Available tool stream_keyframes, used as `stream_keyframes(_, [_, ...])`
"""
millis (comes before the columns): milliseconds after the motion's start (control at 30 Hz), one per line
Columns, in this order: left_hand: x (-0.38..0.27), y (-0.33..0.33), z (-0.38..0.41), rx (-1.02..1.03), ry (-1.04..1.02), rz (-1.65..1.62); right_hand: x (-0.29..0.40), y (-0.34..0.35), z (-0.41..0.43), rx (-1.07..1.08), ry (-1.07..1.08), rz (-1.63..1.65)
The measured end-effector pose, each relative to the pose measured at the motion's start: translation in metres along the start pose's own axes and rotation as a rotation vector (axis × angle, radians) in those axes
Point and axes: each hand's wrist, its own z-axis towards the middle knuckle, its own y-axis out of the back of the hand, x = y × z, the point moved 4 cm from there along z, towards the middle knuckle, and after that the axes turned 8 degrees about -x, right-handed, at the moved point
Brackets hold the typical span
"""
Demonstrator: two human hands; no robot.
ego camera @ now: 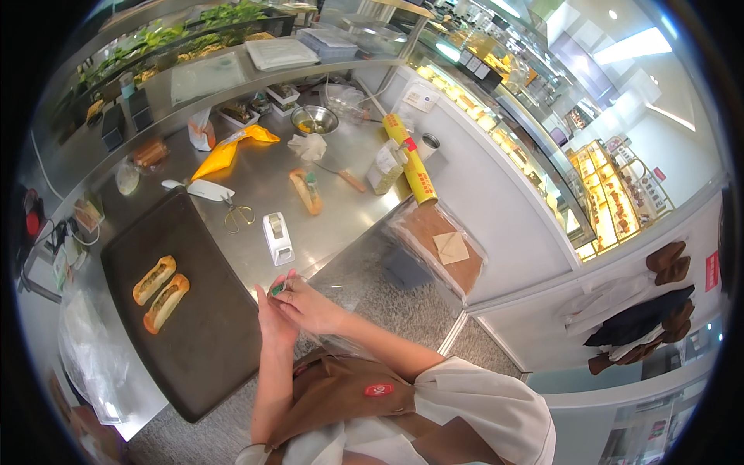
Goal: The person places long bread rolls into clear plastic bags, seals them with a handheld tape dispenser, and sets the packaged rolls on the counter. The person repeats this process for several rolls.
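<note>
Close together at the table's front edge are my left hand (275, 321) and my right hand (311, 304). Between their fingers they hold a small item with a green patch (279, 288), mostly hidden by the fingers. Just beyond my hands a white tape dispenser (279, 239) stands on the steel table (250, 174). Farther back lies a filled bread roll (306, 192) with a green patch on it. Left of my hands, a dark baking tray (203, 337) carries two filled rolls, one nearer (167, 303) and one farther (154, 280).
Gold-handled scissors (239, 220), a yellow piping bag (232, 152), a steel bowl (314, 120) and a wooden-handled tool (352, 181) lie farther back. At right are a yellow roll box (415, 168) and a film-covered brown board (427, 244). A steel shelf (279, 72) overhangs the table's back.
</note>
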Motion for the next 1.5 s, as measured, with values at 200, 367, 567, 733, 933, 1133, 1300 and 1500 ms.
stream_keyframes(200, [-0.005, 0.024, 0.000, -0.066, 0.025, 0.019, -0.006, -0.017, 0.002, 0.162, -0.050, -0.077])
stream_keyframes(367, [-0.006, 0.061, 0.007, -0.127, 0.060, 0.020, 0.000, -0.034, 0.009, 0.307, -0.195, -0.121])
stream_keyframes(567, [0.003, 0.076, -0.004, -0.163, 0.057, -0.199, 0.022, -0.036, 0.009, 0.163, -0.269, -0.157])
stream_keyframes(733, [-0.009, 0.093, -0.024, -0.213, 0.090, -0.219, 0.038, -0.054, 0.009, 0.196, -0.303, -0.092])
stream_keyframes(933, [-0.025, 0.121, -0.037, -0.231, 0.064, -0.428, 0.085, -0.065, 0.021, 0.166, -0.108, -0.121])
stream_keyframes(1133, [-0.044, 0.149, -0.043, -0.158, -0.003, -0.736, 0.130, -0.077, 0.038, 0.208, 0.126, -0.033])
stream_keyframes(1300, [-0.067, 0.176, -0.046, 0.002, -0.080, -0.815, 0.149, -0.076, 0.066, 0.195, 0.253, 0.163])
stream_keyframes(1500, [-0.110, 0.175, -0.054, -0.107, -0.326, -0.842, 0.119, -0.083, 0.124, -0.090, 0.228, 0.465])
